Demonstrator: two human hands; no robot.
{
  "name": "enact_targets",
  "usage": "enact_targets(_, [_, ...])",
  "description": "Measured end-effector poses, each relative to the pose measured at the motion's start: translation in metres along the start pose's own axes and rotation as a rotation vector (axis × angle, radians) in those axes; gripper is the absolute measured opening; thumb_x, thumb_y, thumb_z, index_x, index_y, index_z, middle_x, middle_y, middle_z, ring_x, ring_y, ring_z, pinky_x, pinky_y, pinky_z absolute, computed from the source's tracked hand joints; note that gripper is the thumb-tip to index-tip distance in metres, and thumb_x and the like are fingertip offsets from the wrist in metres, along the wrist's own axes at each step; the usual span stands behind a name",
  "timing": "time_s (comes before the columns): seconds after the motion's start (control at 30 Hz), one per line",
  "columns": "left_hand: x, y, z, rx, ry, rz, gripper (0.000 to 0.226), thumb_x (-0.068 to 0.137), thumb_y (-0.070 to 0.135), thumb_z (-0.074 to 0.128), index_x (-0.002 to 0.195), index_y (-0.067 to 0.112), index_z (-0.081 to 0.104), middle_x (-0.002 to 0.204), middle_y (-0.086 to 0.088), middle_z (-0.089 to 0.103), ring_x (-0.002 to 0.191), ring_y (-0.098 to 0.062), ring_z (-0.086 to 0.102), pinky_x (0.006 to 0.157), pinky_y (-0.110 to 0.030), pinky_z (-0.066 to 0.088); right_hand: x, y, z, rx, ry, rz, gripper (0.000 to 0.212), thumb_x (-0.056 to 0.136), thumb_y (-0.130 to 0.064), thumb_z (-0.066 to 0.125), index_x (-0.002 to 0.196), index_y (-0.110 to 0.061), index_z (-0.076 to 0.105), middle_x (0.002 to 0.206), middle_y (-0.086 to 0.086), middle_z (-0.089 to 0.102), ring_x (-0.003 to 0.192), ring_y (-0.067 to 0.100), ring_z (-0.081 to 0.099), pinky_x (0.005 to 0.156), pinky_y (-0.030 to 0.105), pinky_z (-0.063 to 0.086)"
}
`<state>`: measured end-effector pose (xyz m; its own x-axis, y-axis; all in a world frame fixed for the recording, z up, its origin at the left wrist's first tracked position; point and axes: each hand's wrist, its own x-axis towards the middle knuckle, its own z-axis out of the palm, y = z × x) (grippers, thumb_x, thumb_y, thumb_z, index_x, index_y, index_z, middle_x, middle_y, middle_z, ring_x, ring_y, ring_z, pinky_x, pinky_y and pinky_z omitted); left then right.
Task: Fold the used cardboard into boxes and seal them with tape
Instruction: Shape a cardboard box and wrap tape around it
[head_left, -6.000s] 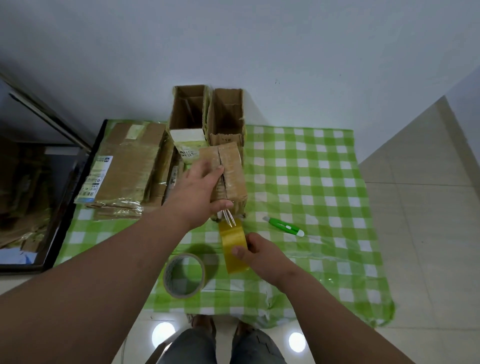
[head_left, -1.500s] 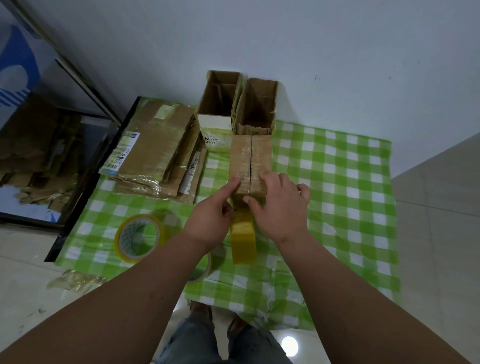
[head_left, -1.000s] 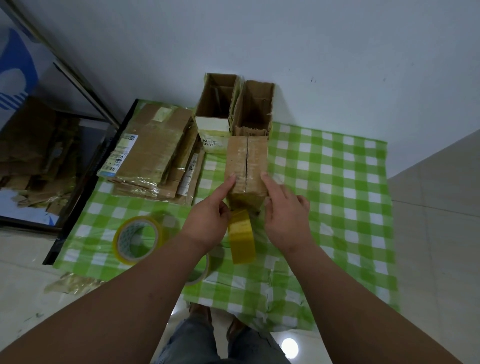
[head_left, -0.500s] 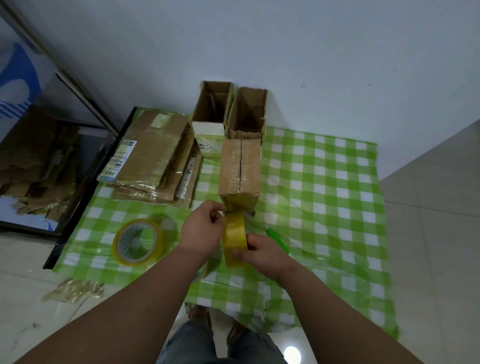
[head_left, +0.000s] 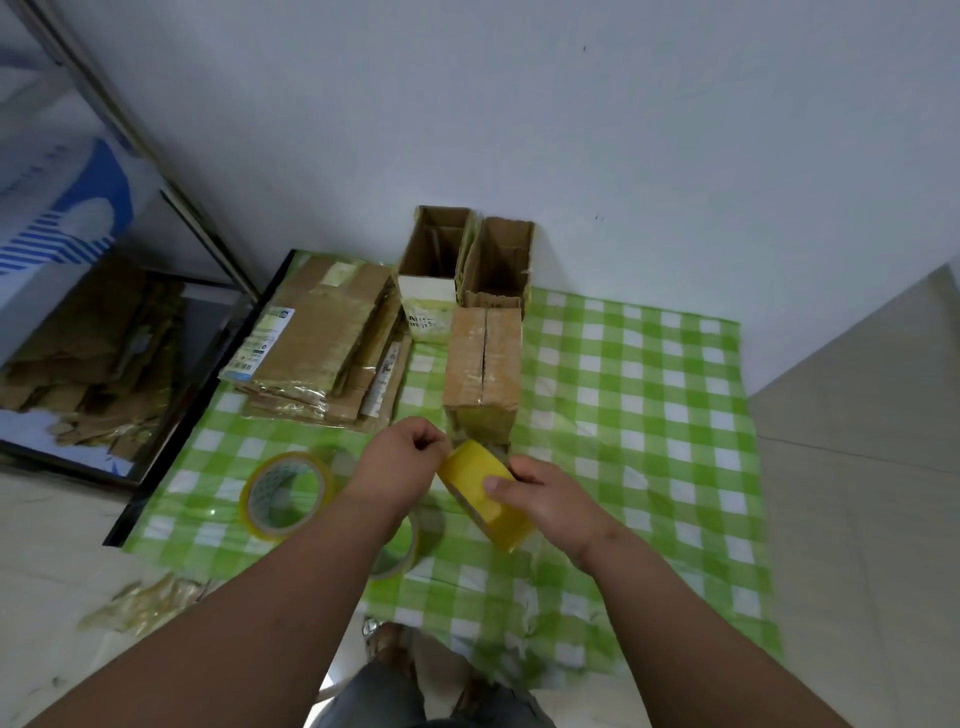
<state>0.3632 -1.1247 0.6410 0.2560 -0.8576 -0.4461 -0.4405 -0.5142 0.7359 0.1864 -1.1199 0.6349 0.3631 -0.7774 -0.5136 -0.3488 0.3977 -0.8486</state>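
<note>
A folded brown cardboard box (head_left: 484, 364) lies on the green checked cloth (head_left: 639, 415), its two top flaps meeting along a middle seam. Just in front of it my right hand (head_left: 550, 499) grips a yellow tape roll (head_left: 483, 493), tilted on its edge above the cloth. My left hand (head_left: 400, 462) pinches at the roll's upper left rim, fingers curled; the tape end itself is too small to make out. Neither hand touches the box.
Two open-topped boxes (head_left: 470, 260) stand against the wall behind the folded box. A stack of flattened cardboard (head_left: 317, 343) lies at the left. Two more tape rolls, a yellow one (head_left: 285, 491) and one partly under my left forearm (head_left: 405, 540), rest on the cloth. Floor tiles lie to the right.
Both hands left the box top, where they had been pressing it. My right hand took up the yellow roll and tilted it, and my left hand came to its rim.
</note>
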Motion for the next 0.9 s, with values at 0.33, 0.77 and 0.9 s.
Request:
enact_targets(0.33, [-0.003, 0.017, 0.000, -0.413, -0.010, -0.188, 0.014, 0.095, 0.010, 0.062, 0.081, 0.011, 0.060, 0.076, -0.006, 0.055, 0.074, -0.016, 0.052, 0.075, -0.039, 0.058, -0.010, -0.018, -0.034, -0.174, -0.057, -0.079, 0.025, 0.090, -0.030, 0.070, 0.073, -0.021, 0.054, 0.069, -0.009, 0.049, 0.064, 0.006, 0.047, 0.063, 0.023, 0.036])
enact_targets(0.77, [0.007, 0.042, -0.010, -0.806, 0.088, -0.313, 0.010, 0.094, -0.001, 0.057, 0.089, 0.007, 0.060, 0.067, -0.006, 0.046, 0.064, -0.014, 0.045, 0.065, -0.034, 0.054, -0.011, -0.028, -0.087, 0.061, 0.001, -0.050, 0.060, 0.052, -0.049, 0.076, 0.078, 0.001, 0.057, 0.078, 0.008, 0.050, 0.080, 0.021, 0.050, 0.078, 0.038, 0.034])
enact_targets(0.9, [0.015, 0.035, -0.019, -0.796, 0.119, -0.321, 0.003, 0.093, 0.004, 0.062, 0.095, 0.006, 0.061, 0.068, -0.006, 0.048, 0.065, -0.014, 0.047, 0.065, -0.034, 0.054, -0.012, -0.026, -0.106, 0.070, 0.060, -0.059, 0.066, 0.053, -0.052, 0.077, 0.083, 0.004, 0.062, 0.080, 0.005, 0.058, 0.085, 0.022, 0.057, 0.086, 0.038, 0.040])
